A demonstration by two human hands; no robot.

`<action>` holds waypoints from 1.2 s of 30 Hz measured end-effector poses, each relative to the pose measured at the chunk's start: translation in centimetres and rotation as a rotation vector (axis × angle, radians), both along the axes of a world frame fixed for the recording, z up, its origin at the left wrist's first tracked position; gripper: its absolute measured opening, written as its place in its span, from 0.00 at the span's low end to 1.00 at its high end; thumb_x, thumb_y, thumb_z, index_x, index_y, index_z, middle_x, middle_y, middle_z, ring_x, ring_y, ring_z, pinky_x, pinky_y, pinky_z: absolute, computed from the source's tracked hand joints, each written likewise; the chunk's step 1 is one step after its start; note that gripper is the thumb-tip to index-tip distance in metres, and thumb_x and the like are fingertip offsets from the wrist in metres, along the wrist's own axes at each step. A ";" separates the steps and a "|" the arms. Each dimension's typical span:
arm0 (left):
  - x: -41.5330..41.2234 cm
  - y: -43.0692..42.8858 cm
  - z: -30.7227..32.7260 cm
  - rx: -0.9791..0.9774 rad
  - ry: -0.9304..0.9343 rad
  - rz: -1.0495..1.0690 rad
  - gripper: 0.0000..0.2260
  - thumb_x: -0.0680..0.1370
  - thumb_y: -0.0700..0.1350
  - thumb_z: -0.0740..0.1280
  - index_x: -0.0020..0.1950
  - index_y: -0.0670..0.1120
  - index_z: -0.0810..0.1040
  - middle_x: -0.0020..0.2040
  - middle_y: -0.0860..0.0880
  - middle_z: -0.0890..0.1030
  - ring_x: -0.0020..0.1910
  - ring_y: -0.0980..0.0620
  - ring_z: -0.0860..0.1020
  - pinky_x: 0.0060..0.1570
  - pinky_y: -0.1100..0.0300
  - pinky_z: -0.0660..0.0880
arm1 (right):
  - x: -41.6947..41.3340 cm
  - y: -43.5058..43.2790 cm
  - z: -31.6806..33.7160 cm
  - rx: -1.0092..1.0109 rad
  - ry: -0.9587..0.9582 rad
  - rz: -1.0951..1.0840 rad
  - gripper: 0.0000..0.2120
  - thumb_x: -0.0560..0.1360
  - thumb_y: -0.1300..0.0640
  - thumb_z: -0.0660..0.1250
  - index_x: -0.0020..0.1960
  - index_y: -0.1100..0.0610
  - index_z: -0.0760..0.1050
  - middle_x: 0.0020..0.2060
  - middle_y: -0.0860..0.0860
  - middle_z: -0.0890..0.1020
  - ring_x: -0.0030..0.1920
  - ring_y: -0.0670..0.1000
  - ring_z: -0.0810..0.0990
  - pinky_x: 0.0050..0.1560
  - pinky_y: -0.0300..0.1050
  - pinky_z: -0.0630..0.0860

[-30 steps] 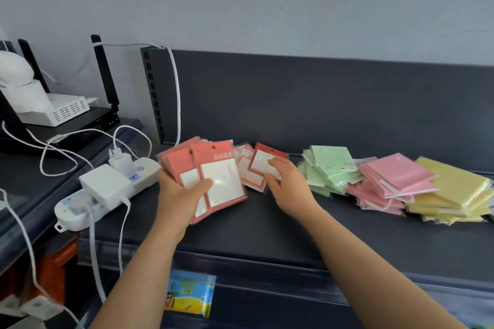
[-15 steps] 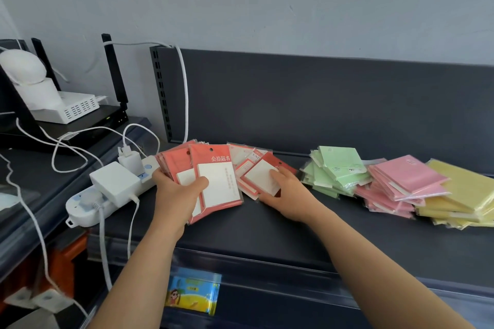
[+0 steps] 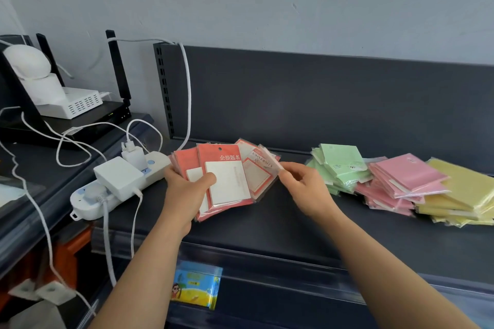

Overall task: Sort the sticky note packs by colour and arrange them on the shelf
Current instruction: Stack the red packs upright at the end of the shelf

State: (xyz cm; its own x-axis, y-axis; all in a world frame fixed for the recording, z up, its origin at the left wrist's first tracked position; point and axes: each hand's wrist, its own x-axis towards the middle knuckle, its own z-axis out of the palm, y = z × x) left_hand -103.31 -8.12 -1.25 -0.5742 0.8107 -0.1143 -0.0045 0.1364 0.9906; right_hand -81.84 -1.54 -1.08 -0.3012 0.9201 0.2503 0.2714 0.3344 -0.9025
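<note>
1. The left hand [image 3: 187, 192] grips a fan of flat, rectangular red sticky note packs [image 3: 227, 176] in glossy clear film. Its thumb is curled across the smooth white panel of the front pack and its fingers are behind.
2. The right hand [image 3: 304, 187] pinches the corner of one more thin red film-wrapped pack [image 3: 267, 165] between thumb and forefinger. This pack is printed "UNIVERSITY" and overlaps the fan's right edge (whether it is free of the others cannot be told).
3. Both hands hold their packs over the matt dark grey metal shelf [image 3: 267, 227].
4. To the right of the right hand, three loose, slumped piles lie on the shelf. A pile of pale green square packs [image 3: 339, 165] is nearest, a pile of pink packs [image 3: 406, 179] touches it, and a pile of yellow packs [image 3: 465, 192] is farthest, all in crinkled film.
5. Just left of the left hand lies a smooth white plastic power strip [image 3: 112, 189] with a boxy adapter plugged in and white cables trailing off.
</note>
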 end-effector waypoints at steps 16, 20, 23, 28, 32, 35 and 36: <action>0.2 0.2 1.4 -0.074 -0.093 -0.156 0.53 0.47 0.59 0.84 0.68 0.51 0.65 0.57 0.49 0.81 0.52 0.45 0.83 0.53 0.43 0.79 | -1.4 -1.1 -1.4 0.352 -0.259 0.275 0.20 0.72 0.69 0.68 0.61 0.55 0.80 0.63 0.44 0.77 0.65 0.37 0.72 0.67 0.32 0.65; 0.1 0.3 1.0 -0.078 -0.036 -0.143 0.53 0.44 0.55 0.85 0.66 0.50 0.68 0.56 0.50 0.82 0.51 0.48 0.83 0.52 0.45 0.80 | -2.2 -1.5 -1.1 0.358 -0.186 0.307 0.21 0.73 0.72 0.64 0.61 0.56 0.79 0.64 0.46 0.77 0.67 0.39 0.71 0.68 0.33 0.65; 0.5 -0.4 1.5 -0.032 -0.001 -0.069 0.44 0.57 0.44 0.84 0.67 0.49 0.64 0.55 0.50 0.79 0.52 0.48 0.80 0.54 0.45 0.78 | -2.4 -0.9 -0.9 0.303 -0.159 0.232 0.20 0.75 0.72 0.61 0.62 0.56 0.79 0.64 0.43 0.76 0.67 0.39 0.70 0.68 0.30 0.63; -0.8 -0.3 2.5 0.141 -0.028 0.090 0.37 0.67 0.38 0.79 0.67 0.50 0.59 0.53 0.53 0.76 0.52 0.50 0.78 0.51 0.51 0.76 | -2.0 2.6 -0.2 0.173 -0.266 -0.019 0.19 0.79 0.64 0.59 0.68 0.54 0.73 0.67 0.46 0.74 0.68 0.45 0.70 0.62 0.30 0.63; -1.4 0.2 3.9 0.189 0.004 0.170 0.36 0.69 0.41 0.78 0.66 0.53 0.57 0.59 0.52 0.74 0.55 0.50 0.76 0.54 0.50 0.76 | -3.6 4.9 0.8 0.136 -0.428 0.003 0.18 0.80 0.55 0.61 0.69 0.54 0.71 0.64 0.48 0.75 0.64 0.48 0.72 0.56 0.36 0.66; -2.0 1.2 4.7 0.181 0.036 0.215 0.39 0.70 0.43 0.77 0.71 0.52 0.54 0.63 0.50 0.73 0.61 0.47 0.76 0.59 0.46 0.75 | -5.4 6.6 1.2 0.158 -0.624 0.053 0.21 0.80 0.50 0.60 0.71 0.55 0.68 0.63 0.52 0.74 0.66 0.53 0.70 0.65 0.44 0.65; -2.2 1.6 4.9 0.178 0.042 0.226 0.39 0.70 0.44 0.77 0.71 0.52 0.54 0.65 0.49 0.73 0.62 0.47 0.75 0.59 0.46 0.75 | -6.0 7.3 1.2 0.164 -0.699 0.072 0.22 0.80 0.48 0.59 0.72 0.54 0.67 0.64 0.52 0.73 0.68 0.54 0.68 0.68 0.48 0.64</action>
